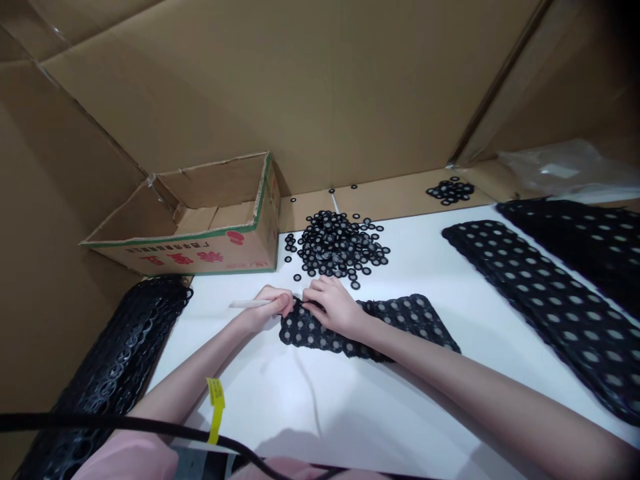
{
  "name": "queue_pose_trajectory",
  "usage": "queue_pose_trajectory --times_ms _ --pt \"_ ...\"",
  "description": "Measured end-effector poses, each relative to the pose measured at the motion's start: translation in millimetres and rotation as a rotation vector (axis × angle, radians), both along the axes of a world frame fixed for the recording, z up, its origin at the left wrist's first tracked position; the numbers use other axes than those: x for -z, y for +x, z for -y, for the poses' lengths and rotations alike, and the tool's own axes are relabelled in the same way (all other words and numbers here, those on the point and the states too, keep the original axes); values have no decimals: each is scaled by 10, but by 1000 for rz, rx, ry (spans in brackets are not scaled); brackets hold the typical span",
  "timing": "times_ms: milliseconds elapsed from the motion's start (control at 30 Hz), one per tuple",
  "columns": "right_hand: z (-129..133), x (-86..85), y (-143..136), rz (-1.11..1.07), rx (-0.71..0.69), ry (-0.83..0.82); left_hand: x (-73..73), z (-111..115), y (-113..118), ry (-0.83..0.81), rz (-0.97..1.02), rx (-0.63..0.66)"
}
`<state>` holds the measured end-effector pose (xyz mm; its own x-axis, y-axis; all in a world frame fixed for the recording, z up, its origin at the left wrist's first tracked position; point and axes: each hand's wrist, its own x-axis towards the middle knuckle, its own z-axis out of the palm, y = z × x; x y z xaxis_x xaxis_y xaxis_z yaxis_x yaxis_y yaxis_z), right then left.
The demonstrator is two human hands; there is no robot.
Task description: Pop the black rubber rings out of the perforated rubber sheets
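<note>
A black panel (407, 317) with rows of pale grey round spots lies on the white table in front of me. My left hand (273, 303) is closed around a slim white pen-like stick (245, 304), and its fingertips are at the panel's left end. Over the upper left part of the panel rests my right hand (336, 308), fingers bent and thumb and forefinger close together at the same end. What lies between those right fingertips is too small and hidden to tell. Just beyond both hands is a heap of small black rings with pale grey centres (335, 243).
A cardboard box (210, 257) stands at the back left, with stacked black ring sheets (120, 353) before it. Larger spotted black panels (550, 293) lie right. A small disc pile (450, 191) and clear plastic bag (565, 163) sit behind. A black cable (100, 421) crosses the foreground.
</note>
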<state>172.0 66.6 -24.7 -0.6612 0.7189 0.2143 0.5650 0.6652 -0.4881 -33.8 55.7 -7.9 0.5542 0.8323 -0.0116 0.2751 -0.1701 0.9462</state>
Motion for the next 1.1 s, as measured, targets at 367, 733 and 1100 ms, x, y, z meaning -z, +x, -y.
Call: queue_pose_trajectory --times_ms 367,733,1100 --pt "19 7 -11 8 7 39 43 -11 22 34 -52 54" --pt "-1 33 -14 -48 30 -10 71 39 26 39 -88 13" --pt "-20 40 18 -96 9 -101 142 57 -23 -68 200 -256"
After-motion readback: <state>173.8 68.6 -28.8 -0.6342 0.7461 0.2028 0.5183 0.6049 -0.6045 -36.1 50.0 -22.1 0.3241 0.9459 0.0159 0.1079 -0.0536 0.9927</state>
